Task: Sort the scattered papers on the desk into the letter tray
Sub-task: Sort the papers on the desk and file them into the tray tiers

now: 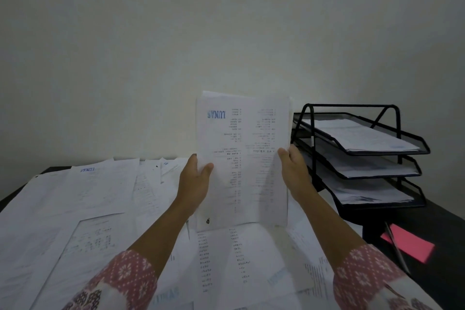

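In the head view, the person is holding a white printed sheet with a blue stamp point(241, 158) upright in the middle of the frame, so the step in hand is probably reading it to choose a tier. The left hand point(195, 184) is pinching the sheet's left edge and the right hand point(293, 171) its right edge. Both thumbs are lying on the printed face, while the other fingers are curling behind the paper, hidden.

The black three-tier wire-mesh letter tray point(412, 145) is standing just right of the sheet, each tier already carrying paper. The next move calls for tilting the sheet flat and sliding it rightward into a tier.

Many loose white papers point(88, 196) are covering the dark desk point(442, 224) across the lower frame.
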`<state>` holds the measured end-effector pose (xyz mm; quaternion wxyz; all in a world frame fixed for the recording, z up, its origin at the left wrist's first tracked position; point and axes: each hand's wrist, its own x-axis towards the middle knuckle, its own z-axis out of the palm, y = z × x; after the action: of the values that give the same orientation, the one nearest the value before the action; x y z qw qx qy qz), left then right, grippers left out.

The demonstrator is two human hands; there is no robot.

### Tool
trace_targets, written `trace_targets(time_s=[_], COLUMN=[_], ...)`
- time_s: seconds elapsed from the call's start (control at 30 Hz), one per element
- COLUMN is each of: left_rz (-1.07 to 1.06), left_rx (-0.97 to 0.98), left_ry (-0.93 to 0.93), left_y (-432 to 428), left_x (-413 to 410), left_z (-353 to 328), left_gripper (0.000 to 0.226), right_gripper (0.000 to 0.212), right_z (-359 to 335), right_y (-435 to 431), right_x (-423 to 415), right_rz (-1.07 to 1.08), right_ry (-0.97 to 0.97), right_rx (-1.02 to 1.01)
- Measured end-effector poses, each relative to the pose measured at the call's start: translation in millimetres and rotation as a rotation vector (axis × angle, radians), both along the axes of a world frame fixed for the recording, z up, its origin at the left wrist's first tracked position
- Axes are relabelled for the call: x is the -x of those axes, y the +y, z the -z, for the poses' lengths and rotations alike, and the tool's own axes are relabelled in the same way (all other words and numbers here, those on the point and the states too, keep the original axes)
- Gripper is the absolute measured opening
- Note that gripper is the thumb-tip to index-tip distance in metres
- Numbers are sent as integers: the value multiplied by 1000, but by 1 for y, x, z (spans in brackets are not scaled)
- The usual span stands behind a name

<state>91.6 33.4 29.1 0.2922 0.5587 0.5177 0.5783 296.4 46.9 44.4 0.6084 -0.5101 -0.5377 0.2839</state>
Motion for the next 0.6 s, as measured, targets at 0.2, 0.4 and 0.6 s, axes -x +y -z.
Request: trace_targets(time_s=[0.2, 0.4, 0.6], left_rz=[23, 134, 224], left_rx=[-59, 113, 251], left_ry=[45, 255, 472], left_y=[1, -1, -7], left_x=[-8, -26, -53], left_z=[-14, -13, -7], left_gripper=[16, 40, 42], right_gripper=[13, 31, 32], right_z=[-20, -18, 7], right_y=[-8, -17, -28], right_x=[-20, -48, -82], right_rz=[60, 111, 154], right_ry=[2, 80, 215], right_rx=[-82, 108, 280])
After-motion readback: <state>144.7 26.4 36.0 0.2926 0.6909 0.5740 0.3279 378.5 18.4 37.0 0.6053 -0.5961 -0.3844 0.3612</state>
